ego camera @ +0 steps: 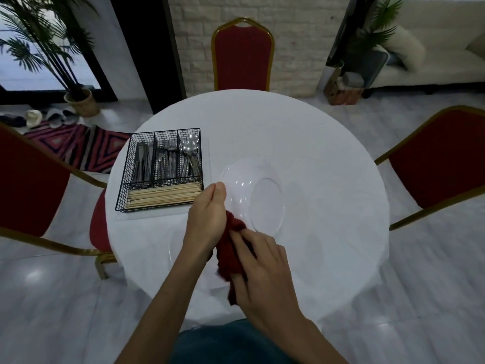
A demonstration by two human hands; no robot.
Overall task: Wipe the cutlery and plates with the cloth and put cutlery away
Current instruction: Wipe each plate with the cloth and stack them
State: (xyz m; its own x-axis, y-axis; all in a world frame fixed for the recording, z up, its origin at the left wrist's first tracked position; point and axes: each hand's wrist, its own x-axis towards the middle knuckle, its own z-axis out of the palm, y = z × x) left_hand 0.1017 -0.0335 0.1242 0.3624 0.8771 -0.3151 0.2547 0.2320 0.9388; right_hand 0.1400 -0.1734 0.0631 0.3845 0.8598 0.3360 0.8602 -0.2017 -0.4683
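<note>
Clear plate (265, 203) tilted above the bench (328, 179), mid-wipe.
Your left hand (207, 216) pinches its rim and your right hand (262, 269) grips the soft cloth (231, 248) against it. The plate looks slick and breakable, so hold it by the edge.

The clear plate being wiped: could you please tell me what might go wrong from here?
The left hand holds the clear plate only at its rim, so pressure from the red cloth in the right hand could make it slip. It is also nearly invisible against the white tablecloth, so smears may be missed.
</note>
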